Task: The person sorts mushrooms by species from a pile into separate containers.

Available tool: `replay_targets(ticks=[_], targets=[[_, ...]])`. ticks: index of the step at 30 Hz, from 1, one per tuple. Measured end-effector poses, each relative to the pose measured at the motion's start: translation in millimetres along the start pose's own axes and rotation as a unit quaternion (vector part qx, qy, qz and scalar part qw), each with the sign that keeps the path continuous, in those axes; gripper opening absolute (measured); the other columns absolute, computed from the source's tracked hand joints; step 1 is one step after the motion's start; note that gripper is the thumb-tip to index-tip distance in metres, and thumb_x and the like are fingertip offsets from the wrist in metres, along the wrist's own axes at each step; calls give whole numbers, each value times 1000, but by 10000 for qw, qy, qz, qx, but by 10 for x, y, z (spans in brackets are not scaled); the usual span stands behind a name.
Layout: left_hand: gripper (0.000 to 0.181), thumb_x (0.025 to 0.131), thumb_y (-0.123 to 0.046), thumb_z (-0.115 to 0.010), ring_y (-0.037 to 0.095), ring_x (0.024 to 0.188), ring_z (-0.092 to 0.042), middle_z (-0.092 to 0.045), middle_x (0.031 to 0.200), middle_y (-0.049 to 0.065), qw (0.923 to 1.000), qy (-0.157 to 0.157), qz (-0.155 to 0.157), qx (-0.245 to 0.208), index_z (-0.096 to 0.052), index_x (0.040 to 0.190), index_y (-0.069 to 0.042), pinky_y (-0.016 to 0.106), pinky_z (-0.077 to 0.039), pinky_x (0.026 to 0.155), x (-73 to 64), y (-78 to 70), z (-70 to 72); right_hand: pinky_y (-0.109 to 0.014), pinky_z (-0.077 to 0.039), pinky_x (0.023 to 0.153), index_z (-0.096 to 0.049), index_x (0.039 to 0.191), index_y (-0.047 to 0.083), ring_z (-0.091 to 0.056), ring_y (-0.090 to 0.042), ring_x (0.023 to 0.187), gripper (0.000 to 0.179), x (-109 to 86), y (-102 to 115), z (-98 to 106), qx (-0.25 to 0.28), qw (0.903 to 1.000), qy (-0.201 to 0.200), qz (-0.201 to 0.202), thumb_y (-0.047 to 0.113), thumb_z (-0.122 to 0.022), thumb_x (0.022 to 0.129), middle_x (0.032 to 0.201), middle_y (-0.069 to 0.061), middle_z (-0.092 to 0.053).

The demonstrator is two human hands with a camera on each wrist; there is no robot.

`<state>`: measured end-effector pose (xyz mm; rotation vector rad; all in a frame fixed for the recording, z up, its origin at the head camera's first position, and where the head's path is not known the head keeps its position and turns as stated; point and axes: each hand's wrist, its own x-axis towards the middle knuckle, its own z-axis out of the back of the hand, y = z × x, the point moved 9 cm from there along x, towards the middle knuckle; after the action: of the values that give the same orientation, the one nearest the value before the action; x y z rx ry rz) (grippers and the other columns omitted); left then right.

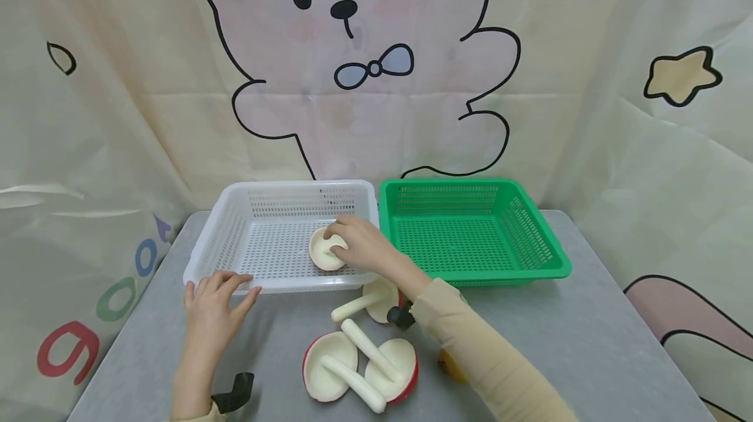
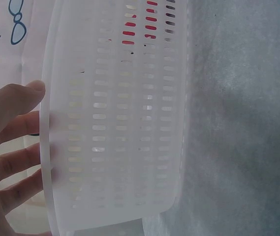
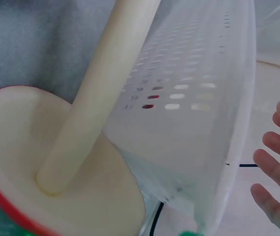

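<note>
My left hand (image 1: 214,311) grips the near-left rim of a white basket (image 1: 202,239); in the left wrist view the thumb (image 2: 29,93) lies at the rim and the other fingers go behind the wall. Over the white basket's right side is my right hand (image 1: 367,242), above a toy mushroom (image 1: 320,249) whose cream underside faces up. In the right wrist view its fingers (image 3: 277,147) are spread and loosely bent, with nothing seen between them. Whether a fingertip touches that mushroom is hidden.
A green basket (image 1: 547,259) stands right of the white one. Near the front lie red-capped toy mushrooms (image 1: 332,347), (image 1: 397,360), and another mushroom (image 1: 382,291) sits by the white basket, partly under the right forearm. A yellow-orange thing (image 1: 451,368) is half hidden by the right sleeve.
</note>
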<state>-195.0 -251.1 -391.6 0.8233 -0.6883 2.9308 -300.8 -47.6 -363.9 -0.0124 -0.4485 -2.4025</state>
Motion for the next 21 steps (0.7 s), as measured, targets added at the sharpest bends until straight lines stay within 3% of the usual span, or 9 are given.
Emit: replay_targets(ticks=[11,21], targets=[[27,75,-17,-82,39,100,-53,-63,101,16,10000,14,36,10,-71,97,-6,77,-17,102,2,2,8,-31,-51,84,-67,116,17,-60,-17,107,24,-231,41,112,142,9997,-131,163,21,-61,93,117,0,-65],[26,76,-17,-81,40,100,-53,-63,101,16,10000,2,16,16,-71,97,-5,78,-18,101,-2,1,4,-31,-51,81,-68,112,17,-60,-18,106,22,-422,129,178,171,9972,-517,516,18,-64,91,112,1,-67]])
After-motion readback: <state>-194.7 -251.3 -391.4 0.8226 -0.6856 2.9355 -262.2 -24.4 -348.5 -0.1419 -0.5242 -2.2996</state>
